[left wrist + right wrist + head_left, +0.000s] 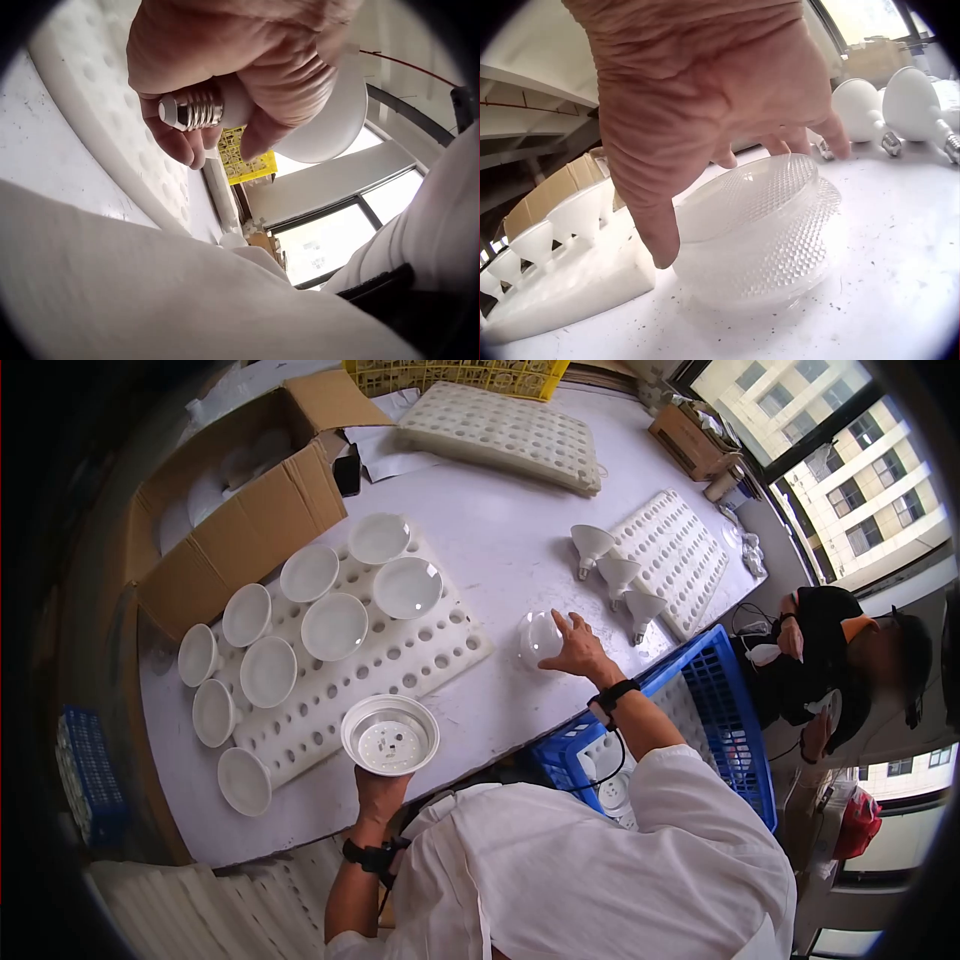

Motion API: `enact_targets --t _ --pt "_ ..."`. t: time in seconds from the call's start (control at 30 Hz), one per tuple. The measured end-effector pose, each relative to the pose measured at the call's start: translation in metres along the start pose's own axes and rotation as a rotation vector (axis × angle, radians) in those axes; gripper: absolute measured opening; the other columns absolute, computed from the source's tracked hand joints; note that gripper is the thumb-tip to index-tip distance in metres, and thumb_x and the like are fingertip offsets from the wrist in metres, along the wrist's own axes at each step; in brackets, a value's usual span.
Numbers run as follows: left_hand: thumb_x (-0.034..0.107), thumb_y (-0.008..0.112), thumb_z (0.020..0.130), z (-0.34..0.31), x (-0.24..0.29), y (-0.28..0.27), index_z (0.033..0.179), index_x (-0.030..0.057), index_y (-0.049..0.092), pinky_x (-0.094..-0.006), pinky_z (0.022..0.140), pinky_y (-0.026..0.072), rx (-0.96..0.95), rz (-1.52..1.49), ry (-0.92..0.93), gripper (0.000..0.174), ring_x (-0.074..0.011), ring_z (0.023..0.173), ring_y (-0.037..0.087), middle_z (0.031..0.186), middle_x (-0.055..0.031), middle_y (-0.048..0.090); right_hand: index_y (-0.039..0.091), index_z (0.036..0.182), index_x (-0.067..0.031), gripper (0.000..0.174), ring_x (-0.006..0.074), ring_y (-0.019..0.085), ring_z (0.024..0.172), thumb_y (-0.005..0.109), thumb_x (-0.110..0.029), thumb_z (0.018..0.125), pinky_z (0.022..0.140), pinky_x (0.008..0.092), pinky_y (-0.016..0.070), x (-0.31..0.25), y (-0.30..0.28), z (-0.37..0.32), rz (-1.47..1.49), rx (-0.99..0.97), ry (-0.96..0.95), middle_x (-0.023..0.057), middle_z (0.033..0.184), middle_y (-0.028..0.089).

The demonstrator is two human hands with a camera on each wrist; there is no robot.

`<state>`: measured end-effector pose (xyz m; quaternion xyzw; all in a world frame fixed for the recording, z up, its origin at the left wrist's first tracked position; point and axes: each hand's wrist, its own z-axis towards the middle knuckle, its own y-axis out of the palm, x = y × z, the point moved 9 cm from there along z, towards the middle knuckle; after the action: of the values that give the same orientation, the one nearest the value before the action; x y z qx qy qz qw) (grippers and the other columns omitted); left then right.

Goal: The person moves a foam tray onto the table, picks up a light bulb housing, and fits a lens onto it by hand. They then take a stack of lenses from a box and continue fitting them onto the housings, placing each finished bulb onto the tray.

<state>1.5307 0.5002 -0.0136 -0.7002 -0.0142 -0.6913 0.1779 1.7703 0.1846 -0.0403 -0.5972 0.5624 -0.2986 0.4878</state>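
Observation:
My left hand (381, 792) holds a white lamp housing (390, 735) from below, its open top showing a plate with small dots. In the left wrist view the fingers (176, 142) curl round its neck beside the metal screw base (191, 111). My right hand (583, 650) is at a small stack of clear textured lens covers (541, 638) on the table. The right wrist view shows thumb and fingers spread around the top cover (761, 191); whether they grip it I cannot tell.
Several white lamps stand in a foam tray (330, 705) at left. Three lamps (620, 572) lie by another tray (680, 555). A carton (240, 535) stands back left, a foam stack (500, 435) at the back, a blue crate (735, 710) at right near a person (830, 650).

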Motion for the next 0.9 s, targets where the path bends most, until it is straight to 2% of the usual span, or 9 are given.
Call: enact_targets --t 0.07,0.23,0.33,0.4,0.47,0.5,0.57,0.7,0.9 --pt "0.012 0.073 0.071 -0.001 0.001 -0.003 0.106 0.0047 0.062 -0.0344 0.085 0.0479 0.014 0.007 0.001 0.038 -0.0241 0.097 0.063 0.102 -0.0105 0.066 0.027 0.143 -0.0152 0.107 0.0442 0.029 0.129 0.078 -0.045 0.053 0.102 0.0491 0.0345 0.005 -0.002 0.001 0.026 0.028 -0.019 0.0311 0.137 0.029" --pt "0.015 0.073 0.072 0.0 -0.003 -0.003 0.106 0.0042 0.062 -0.0333 0.084 0.0486 -0.017 0.07 -0.052 0.037 -0.0241 0.097 0.063 0.102 -0.011 0.066 0.03 0.141 -0.0145 0.105 0.0439 0.032 0.126 0.08 -0.042 0.053 0.103 0.0457 0.0346 -0.001 -0.023 -0.014 0.14 0.158 -0.041 0.029 0.135 0.032" --pt "0.018 0.074 0.071 0.01 -0.002 0.003 0.109 0.0042 0.06 -0.0332 0.084 0.0488 -0.041 0.141 -0.133 0.042 -0.0242 0.098 0.063 0.103 -0.0111 0.066 0.03 0.141 -0.0134 0.102 0.0408 0.034 0.125 0.082 -0.036 0.055 0.104 0.0452 0.033 -0.043 -0.046 -0.039 0.383 0.259 -0.22 0.0261 0.135 0.032" --pt "0.021 0.075 0.07 0.018 -0.004 0.009 0.113 0.0047 0.055 -0.0336 0.085 0.0487 -0.069 0.207 -0.173 0.05 -0.0244 0.1 0.062 0.105 -0.0114 0.065 0.03 0.141 -0.0117 0.101 0.0367 0.035 0.125 0.083 -0.031 0.057 0.105 0.0443 0.0323 -0.102 -0.05 -0.066 0.593 0.067 -0.488 0.0216 0.136 0.032" --pt "0.02 0.075 0.07 0.027 0.014 0.014 0.113 0.0049 0.055 -0.0334 0.084 0.0489 -0.062 0.197 -0.139 0.049 -0.0256 0.1 0.062 0.106 -0.0116 0.065 0.028 0.141 -0.0108 0.102 0.0344 0.036 0.126 0.083 -0.029 0.057 0.105 0.0436 0.0322 -0.15 -0.051 -0.092 0.609 -0.078 -0.633 0.0181 0.137 0.032" --pt "0.02 0.075 0.07 0.029 0.017 0.016 0.113 0.0049 0.055 -0.0334 0.084 0.0489 -0.066 0.199 -0.134 0.049 -0.0256 0.1 0.062 0.106 -0.0116 0.065 0.028 0.141 -0.0108 0.102 0.0344 0.036 0.126 0.083 -0.029 0.057 0.105 0.0436 0.0322 -0.162 -0.051 -0.096 0.61 -0.072 -0.631 0.0181 0.137 0.032" --pt "0.018 0.074 0.071 0.032 0.019 0.019 0.113 0.0044 0.055 -0.0337 0.083 0.049 -0.09 0.214 -0.14 0.048 -0.0265 0.1 0.062 0.105 -0.0121 0.065 0.029 0.142 -0.0132 0.103 0.0319 0.033 0.129 0.085 -0.029 0.056 0.106 0.0419 0.03 -0.195 -0.049 -0.112 0.638 -0.145 -0.821 0.0171 0.14 0.031" --pt "0.016 0.073 0.07 0.031 0.025 0.016 0.11 0.0039 0.055 -0.0356 0.079 0.0496 -0.062 0.22 -0.109 0.045 -0.03 0.096 0.063 0.1 -0.0151 0.066 0.025 0.143 -0.0112 0.107 0.0329 0.03 0.132 0.085 -0.031 0.057 0.108 0.0407 0.0285 -0.224 -0.046 -0.122 0.665 -0.289 -0.875 0.0184 0.142 0.028" --pt "0.01 0.069 0.07 0.023 0.023 0.013 0.101 0.0029 0.055 -0.0404 0.073 0.0501 -0.06 0.309 -0.042 0.035 -0.0378 0.088 0.062 0.089 -0.0205 0.064 0.022 0.144 -0.0107 0.106 0.0344 0.032 0.13 0.083 -0.028 0.059 0.107 0.0405 0.031 -0.236 -0.036 -0.124 0.633 -0.295 -0.977 0.0183 0.141 0.028"
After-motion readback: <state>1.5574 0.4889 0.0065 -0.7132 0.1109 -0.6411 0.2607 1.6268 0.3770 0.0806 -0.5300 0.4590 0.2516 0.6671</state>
